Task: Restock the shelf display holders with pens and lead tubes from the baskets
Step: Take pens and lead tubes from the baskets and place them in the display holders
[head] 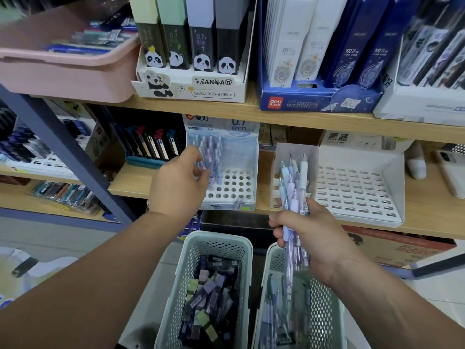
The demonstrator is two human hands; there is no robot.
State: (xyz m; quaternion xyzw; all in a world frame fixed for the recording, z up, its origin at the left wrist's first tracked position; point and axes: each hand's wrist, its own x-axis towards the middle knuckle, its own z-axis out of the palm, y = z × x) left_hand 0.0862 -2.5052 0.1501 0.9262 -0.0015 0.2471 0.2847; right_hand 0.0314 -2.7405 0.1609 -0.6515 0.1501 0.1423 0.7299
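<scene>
Here, at the white pen holder (234, 185) on the middle shelf (136, 182): left hand (178, 182) at its left side, fingers curled, thumb and fingertips pinching one purple pen (206, 157) among the standing pens (217, 147) in the back left holes. Round holes showing over the right and front part of the holder.

To the right of the holder and a little lower, right hand (309, 235), fingers wrapped firmly around a bunch of pens (293, 187), blue, white and purple, tips pointing up, lower ends hanging down. Behind the bunch, just right of the holder, a small pale box (297, 152); further right of the holder, a wide white tray (357, 192) with rows of slots.

Below the holder, two pale green baskets side by side. Left basket (216, 245) straight under the holder, filled with lead tubes (211, 293) lying mixed. Right basket (324, 311) below and right of the holder, under the right hand, with more loose pens (274, 311) inside.

Above the holder, on the upper shelf (289, 117), a panda box (191, 81) with packs standing upright. Up and left of the holder, a pink tub (63, 71); up and right of the holder, a blue box (314, 102).
</scene>
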